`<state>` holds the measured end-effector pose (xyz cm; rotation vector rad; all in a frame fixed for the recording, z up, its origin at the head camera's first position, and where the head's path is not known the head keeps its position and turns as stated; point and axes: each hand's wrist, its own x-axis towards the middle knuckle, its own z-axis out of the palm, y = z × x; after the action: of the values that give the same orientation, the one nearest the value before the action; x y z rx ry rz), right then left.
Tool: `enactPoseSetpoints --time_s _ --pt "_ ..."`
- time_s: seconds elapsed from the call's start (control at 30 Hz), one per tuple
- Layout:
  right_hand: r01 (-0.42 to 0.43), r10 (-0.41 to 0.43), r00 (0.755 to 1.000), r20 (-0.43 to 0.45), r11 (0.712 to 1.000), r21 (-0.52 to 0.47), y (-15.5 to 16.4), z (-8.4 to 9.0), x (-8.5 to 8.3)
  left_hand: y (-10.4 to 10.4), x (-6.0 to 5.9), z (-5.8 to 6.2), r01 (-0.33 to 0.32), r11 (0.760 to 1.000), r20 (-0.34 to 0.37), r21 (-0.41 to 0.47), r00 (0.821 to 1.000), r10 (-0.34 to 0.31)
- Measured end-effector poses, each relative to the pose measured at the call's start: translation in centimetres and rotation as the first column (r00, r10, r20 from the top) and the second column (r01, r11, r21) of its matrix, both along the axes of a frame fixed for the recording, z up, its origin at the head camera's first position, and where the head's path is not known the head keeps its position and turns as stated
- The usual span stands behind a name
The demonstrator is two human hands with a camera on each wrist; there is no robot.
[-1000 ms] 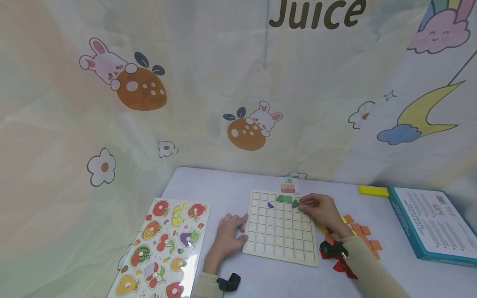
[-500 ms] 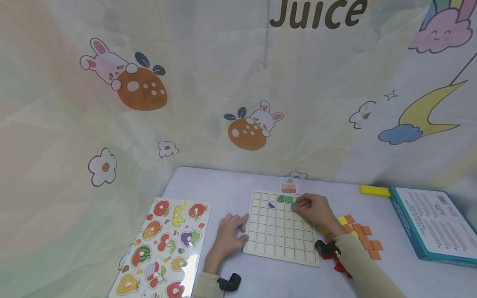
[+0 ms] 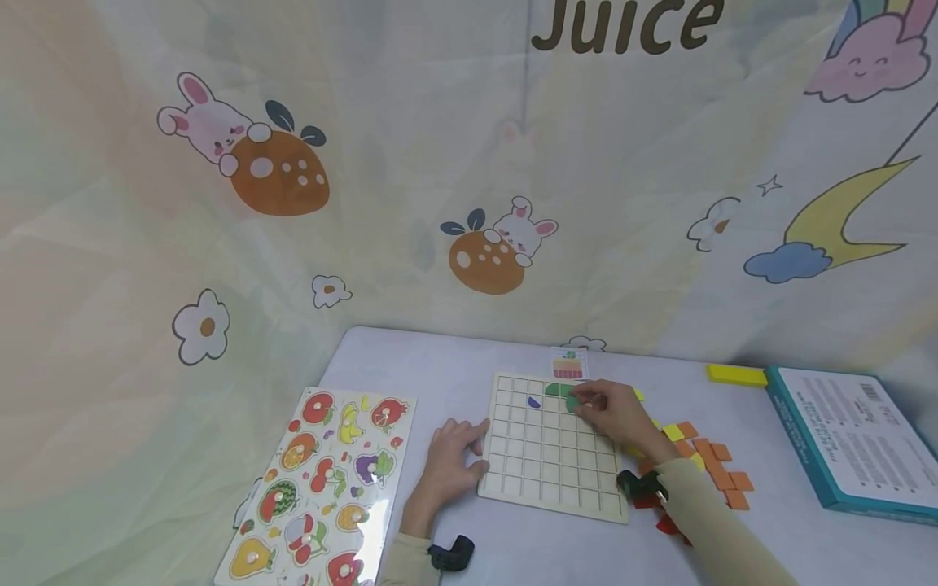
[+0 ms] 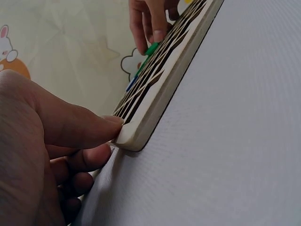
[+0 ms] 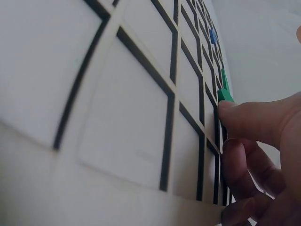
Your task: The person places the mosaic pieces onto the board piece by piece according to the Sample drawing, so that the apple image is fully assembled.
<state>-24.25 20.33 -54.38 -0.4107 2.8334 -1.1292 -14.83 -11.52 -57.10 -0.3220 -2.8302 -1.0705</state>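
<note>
A green piece [image 3: 572, 400] is pinched by the right hand [image 3: 614, 411] over the grid board [image 3: 542, 464], whose edge is touched by the left hand [image 3: 449, 462].

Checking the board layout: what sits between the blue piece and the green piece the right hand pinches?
In the head view, other green pieces sit between blue piece and pinched green piece, one row up.
</note>
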Motion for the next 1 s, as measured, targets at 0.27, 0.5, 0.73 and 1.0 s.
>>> enactPoseSetpoints --time_s 0.27,0.5,0.73,1.0 --pt "-0.038 0.039 0.998 -0.054 0.999 0.018 -0.4 0.5 0.3 0.0 -0.1 0.0 0.006 1.0 0.005 0.011 1.0 -0.006" --pt "0.022 -0.02 0.998 -0.058 0.999 0.037 -1.0 0.3 0.3 0.0 -0.1 0.2 0.005 1.0 0.0 0.024 1.0 -0.005" --pt "-0.003 0.005 1.0 -0.028 0.996 0.09 -1.0 0.3 0.1 0.1 0.0 0.2 0.006 1.0 0.008 0.023 1.0 -0.006" --pt "-0.102 0.104 0.995 -0.012 0.988 0.114 -0.6 0.6 -0.2 0.0 0.0 -0.1 0.002 1.0 0.001 0.017 1.0 -0.002"
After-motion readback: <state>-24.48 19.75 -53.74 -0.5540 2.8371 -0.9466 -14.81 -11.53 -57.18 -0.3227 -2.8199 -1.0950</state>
